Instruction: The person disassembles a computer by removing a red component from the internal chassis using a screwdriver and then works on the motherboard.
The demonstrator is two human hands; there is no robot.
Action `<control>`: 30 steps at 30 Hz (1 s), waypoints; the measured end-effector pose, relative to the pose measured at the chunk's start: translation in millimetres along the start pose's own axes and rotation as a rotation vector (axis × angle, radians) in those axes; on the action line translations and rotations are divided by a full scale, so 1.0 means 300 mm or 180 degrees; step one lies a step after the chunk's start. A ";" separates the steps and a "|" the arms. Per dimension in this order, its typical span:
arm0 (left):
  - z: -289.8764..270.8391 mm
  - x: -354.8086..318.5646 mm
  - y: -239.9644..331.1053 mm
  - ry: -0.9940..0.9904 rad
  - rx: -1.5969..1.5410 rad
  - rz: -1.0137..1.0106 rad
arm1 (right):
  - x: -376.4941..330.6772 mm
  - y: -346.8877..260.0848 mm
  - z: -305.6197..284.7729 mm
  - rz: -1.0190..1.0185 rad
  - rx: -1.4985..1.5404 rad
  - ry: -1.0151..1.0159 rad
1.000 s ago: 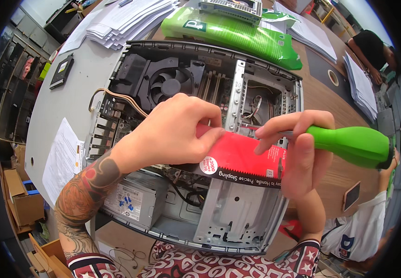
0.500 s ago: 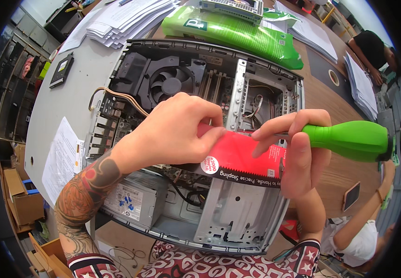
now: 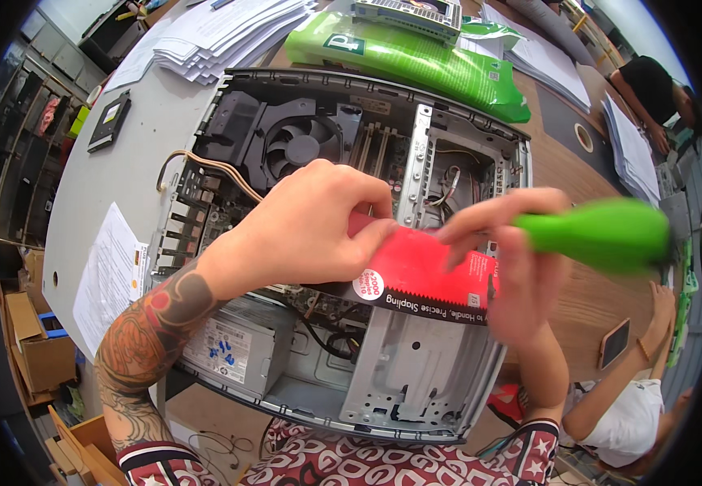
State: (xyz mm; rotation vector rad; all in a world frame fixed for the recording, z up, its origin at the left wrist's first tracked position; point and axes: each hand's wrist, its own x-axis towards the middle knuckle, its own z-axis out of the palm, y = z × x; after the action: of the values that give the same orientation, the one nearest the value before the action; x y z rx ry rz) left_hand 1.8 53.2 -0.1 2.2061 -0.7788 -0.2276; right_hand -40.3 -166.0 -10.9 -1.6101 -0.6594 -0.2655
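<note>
- A red card package [image 3: 416,271] with a black saw-toothed lower edge and a round white sticker is held up between both hands, over the middle of the open computer case [image 3: 351,243].
- The left hand [image 3: 302,231] grips the package's left end, fingers curled over its top edge and thumb beneath.
- The right hand [image 3: 513,267] pinches the package's right end with fingers and thumb; it looks blurred.
- A green screwdriver handle [image 3: 602,235] juts out to the right from this hand, clamped in the same grasp.
- Beneath the hands the case lies flat on the grey table [image 3: 124,186], its side panel off, with a black cooling fan [image 3: 298,146] at the upper left and a silver power supply [image 3: 233,348] at the lower left.
- Beyond the case lie a green plastic bag [image 3: 416,61] and stacks of white paper [image 3: 205,40].
- At the lower right, another person in a white shirt [image 3: 626,417] reaches toward a phone [image 3: 614,343] on the wooden tabletop.
</note>
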 end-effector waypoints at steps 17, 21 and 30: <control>0.001 0.000 -0.003 0.0059 -0.0016 0.0075 | -0.011 0.001 0.001 -0.0081 -0.0252 -0.0183; -0.011 0.003 0.010 -0.0065 -0.0080 -0.0058 | -0.005 0.006 0.006 -0.0363 0.0175 0.0077; -0.026 0.003 0.008 -0.0073 -0.0612 -0.0157 | -0.006 0.013 -0.016 -0.0335 0.0133 0.0018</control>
State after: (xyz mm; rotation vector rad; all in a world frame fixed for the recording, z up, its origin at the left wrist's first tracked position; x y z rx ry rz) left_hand 4.4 56.3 7.1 2.0455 -0.6859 -0.3387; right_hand -38.6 -171.1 -14.4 -1.5364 -0.7420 -0.3310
